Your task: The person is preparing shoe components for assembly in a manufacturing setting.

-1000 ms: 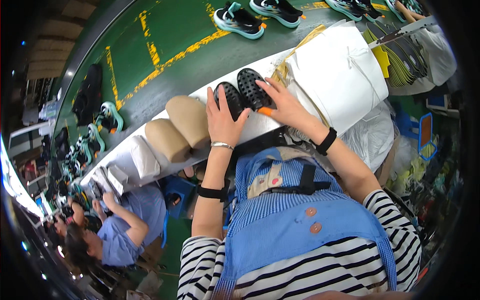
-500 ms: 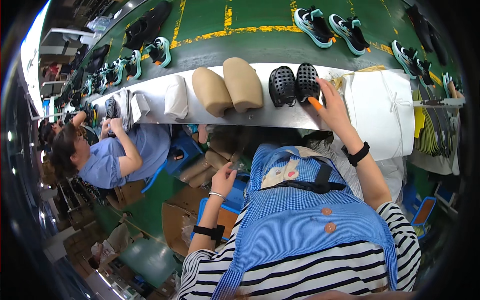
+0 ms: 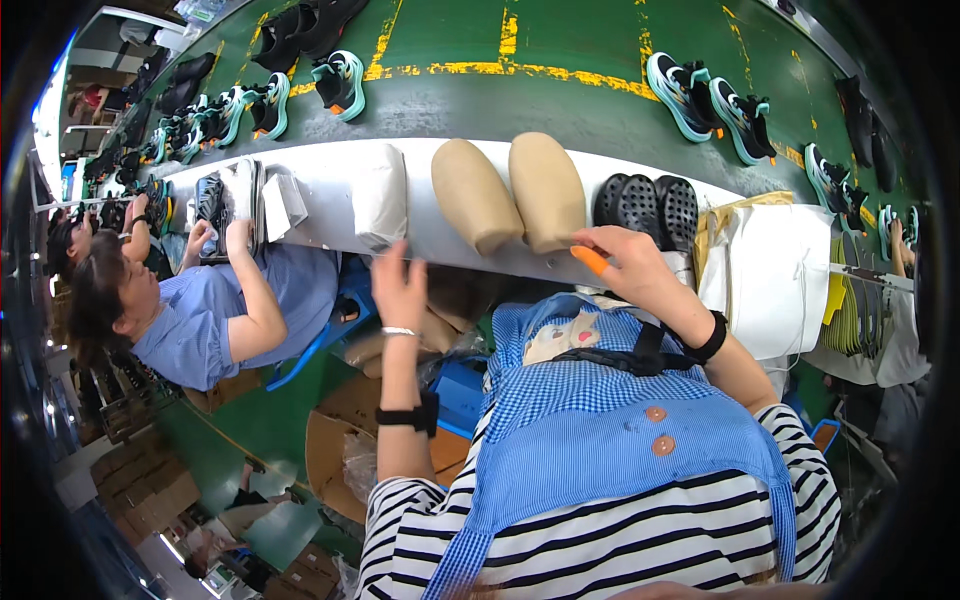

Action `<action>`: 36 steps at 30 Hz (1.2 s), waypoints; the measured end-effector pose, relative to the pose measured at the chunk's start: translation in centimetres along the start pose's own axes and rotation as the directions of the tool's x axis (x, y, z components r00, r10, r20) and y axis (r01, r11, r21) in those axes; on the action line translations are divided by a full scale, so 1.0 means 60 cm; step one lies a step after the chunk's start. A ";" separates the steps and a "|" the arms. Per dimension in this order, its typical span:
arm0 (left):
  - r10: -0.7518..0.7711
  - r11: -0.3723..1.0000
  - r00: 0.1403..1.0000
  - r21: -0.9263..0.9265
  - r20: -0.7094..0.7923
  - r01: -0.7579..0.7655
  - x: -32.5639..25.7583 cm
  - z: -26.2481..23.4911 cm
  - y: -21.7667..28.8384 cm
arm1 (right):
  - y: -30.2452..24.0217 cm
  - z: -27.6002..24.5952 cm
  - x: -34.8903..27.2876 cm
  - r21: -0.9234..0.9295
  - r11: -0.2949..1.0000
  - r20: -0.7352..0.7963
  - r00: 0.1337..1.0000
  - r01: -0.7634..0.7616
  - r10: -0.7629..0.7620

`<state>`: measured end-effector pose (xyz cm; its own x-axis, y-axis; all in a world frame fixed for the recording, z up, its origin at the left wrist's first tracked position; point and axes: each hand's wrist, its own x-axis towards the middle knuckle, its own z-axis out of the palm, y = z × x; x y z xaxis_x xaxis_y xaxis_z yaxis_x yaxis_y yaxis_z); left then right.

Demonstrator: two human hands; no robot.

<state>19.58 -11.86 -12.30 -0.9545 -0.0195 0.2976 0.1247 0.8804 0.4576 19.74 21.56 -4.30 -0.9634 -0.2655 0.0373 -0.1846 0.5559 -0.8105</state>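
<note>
My left hand point(image 3: 400, 290) is raised at the near edge of the bench, its fingers stretched out, just below a white wrapped bundle point(image 3: 380, 195). Nothing shows in it. My right hand point(image 3: 635, 268), with an orange cover on one finger, reaches over the same edge with its fingers extended. It is by the lower end of the right one of two tan, rounded shoe forms point(image 3: 548, 190); whether they touch is unclear. The left form point(image 3: 472, 195) stands beside it. Black perforated clogs point(image 3: 677, 212) sit behind and right of this hand, partly hidden by it.
White sheets point(image 3: 770, 275) hang over the bench at the right. At the left, another person point(image 3: 200, 310) handles a shoe at the bench. Sneakers point(image 3: 688, 95) stand in lines on the green surface beyond. A cardboard box point(image 3: 340, 440) is on the floor below left.
My left hand has risen from beside the apron to the bench edge. My right hand has left the clogs and moved left toward the tan forms. The view has shifted.
</note>
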 end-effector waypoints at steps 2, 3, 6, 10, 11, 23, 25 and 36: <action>-0.146 0.979 0.986 0.129 -0.085 0.157 0.063 -0.009 -0.072 | -0.011 0.012 0.017 -0.031 0.999 0.042 0.999 -0.013 0.015; -0.145 0.982 0.987 0.112 -0.072 0.153 0.097 -0.006 -0.058 | -0.012 0.013 0.030 -0.064 0.997 0.023 0.999 -0.044 0.045; -0.215 0.924 0.948 -0.267 0.235 0.276 0.183 0.005 -0.003 | -0.008 0.019 0.078 -0.179 0.979 0.023 0.995 -0.092 0.098; 0.057 0.913 0.931 -0.396 0.361 0.098 0.222 0.110 0.069 | 0.066 0.060 0.147 -0.291 0.950 -0.190 0.980 -0.115 0.060; 0.236 0.898 0.915 -0.434 0.327 -0.077 0.235 0.136 0.086 | 0.096 0.075 0.167 -0.378 0.924 -0.238 0.971 -0.058 -0.037; 0.253 0.789 0.049 -0.235 0.966 0.568 0.328 0.356 0.120 | 0.149 0.099 0.213 -0.419 0.833 -0.002 0.918 -0.361 0.397; 0.287 0.790 0.052 -0.267 0.957 0.552 0.336 0.361 0.114 | 0.150 0.097 0.228 -0.422 0.841 -0.018 0.930 -0.339 0.366; 0.285 0.829 0.057 -0.277 0.957 0.485 0.290 0.372 0.117 | 0.128 0.124 0.178 -0.245 0.897 -0.240 0.920 -0.367 0.311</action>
<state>-2.22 4.57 -22.58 -0.2781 0.7036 -0.6539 -0.2849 0.5897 0.7557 9.50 17.11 -14.46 -0.9901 0.1176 -0.0770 0.1402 0.7891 -0.5980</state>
